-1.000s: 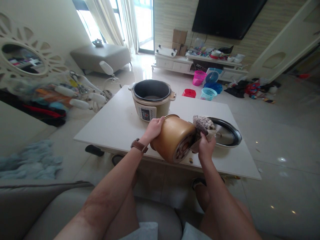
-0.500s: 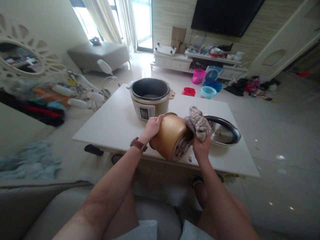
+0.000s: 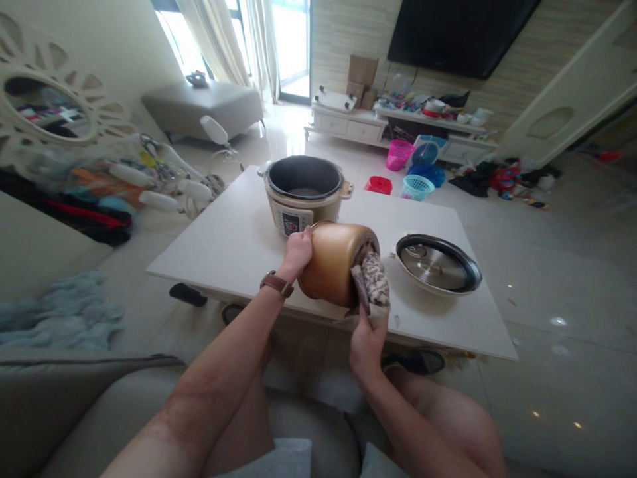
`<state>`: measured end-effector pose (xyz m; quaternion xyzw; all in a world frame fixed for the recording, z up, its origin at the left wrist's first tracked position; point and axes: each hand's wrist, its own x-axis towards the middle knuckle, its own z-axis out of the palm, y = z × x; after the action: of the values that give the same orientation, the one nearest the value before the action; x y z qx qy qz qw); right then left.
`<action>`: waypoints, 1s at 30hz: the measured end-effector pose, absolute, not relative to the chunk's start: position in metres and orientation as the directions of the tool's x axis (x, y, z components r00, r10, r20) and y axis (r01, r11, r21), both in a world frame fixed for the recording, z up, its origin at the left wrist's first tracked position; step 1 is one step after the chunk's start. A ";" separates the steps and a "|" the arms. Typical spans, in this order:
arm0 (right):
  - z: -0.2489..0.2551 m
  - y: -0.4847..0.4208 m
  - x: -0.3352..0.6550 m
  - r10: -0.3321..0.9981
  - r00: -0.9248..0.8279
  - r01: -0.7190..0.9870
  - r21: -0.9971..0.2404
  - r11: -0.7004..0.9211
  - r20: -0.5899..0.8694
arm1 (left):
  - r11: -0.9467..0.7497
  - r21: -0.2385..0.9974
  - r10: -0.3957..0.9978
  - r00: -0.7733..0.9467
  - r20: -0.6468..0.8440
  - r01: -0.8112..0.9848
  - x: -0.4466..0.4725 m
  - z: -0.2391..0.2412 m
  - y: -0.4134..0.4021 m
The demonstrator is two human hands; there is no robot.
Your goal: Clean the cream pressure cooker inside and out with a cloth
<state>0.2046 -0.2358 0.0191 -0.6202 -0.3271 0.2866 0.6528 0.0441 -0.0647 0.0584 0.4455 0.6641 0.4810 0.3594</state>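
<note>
Left hand (image 3: 298,252) closed on the rim end of a golden pot (image 3: 331,255), right hand (image 3: 369,342) gripping a patterned cloth (image 3: 375,282) against its base, the pot tipped sideways over the near edge of a white worktop (image 3: 219,252). Wiping the underside appears to call for a firm hold at the rim, even cloth pressure and small turns to reach the whole base. Beyond stands an open cooker (image 3: 326,212); an upturned lid (image 3: 432,262) lies to the right.

The cloth (image 3: 375,282) partly hides the golden pot (image 3: 329,260) (at its underside).
</note>
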 end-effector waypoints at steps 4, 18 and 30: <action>0.027 -0.238 0.208 0.755 0.655 -0.079 -0.990 0.118 0.038 | 0.077 0.931 0.946 -0.320 0.045 0.357 0.043 0.063 -0.065; 0.077 -0.156 0.320 0.446 0.895 -0.212 -0.880 0.424 -0.001 | -0.121 0.662 0.968 -0.058 0.243 0.740 0.078 0.078 -0.095; 0.077 -0.151 0.327 0.471 0.882 -0.215 -0.890 0.403 0.000 | -0.338 0.374 0.922 0.225 0.315 0.863 0.099 0.068 -0.113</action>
<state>0.3273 -0.1512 0.0768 -0.5056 -0.1262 0.2072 0.8279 0.0994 -0.1128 0.0683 0.7804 0.5720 0.2455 0.0596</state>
